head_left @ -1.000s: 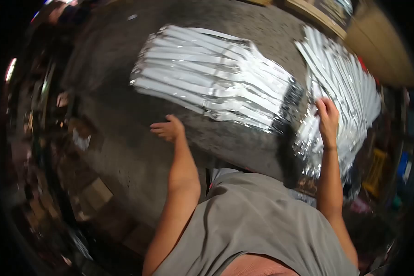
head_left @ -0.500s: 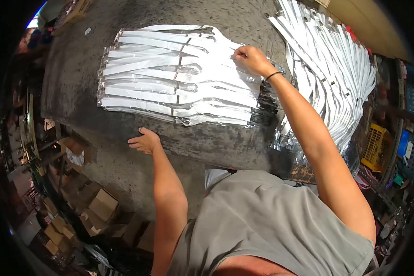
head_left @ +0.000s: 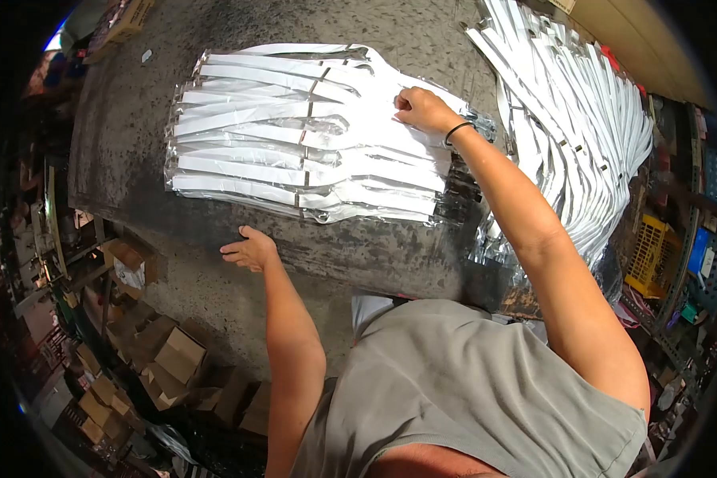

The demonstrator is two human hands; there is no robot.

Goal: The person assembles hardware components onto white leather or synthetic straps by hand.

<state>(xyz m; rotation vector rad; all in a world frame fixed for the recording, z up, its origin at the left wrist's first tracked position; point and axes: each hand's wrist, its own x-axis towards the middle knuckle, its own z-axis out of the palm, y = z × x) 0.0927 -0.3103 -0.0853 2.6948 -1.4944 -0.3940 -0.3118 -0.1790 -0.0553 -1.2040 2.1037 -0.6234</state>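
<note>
White flat straps in clear plastic sleeves lie side by side in a wide layer on the dark worktable. Small dark bands cross them near the middle. My right hand, with a black band at its wrist, is over the upper right part of this layer, its fingers curled together. Glare and the fingers hide whatever may be pinched there. My left hand hangs at the table's near edge, below the straps, with fingers apart and nothing in it.
A second heap of white straps fans out at the right of the table. Cardboard boxes stand on the floor at lower left. A yellow crate is on the right, and a carton sits at the far left corner.
My right hand has shifted slightly left and down over the straps, its fingers still curled. My left hand is nearly where it was.
</note>
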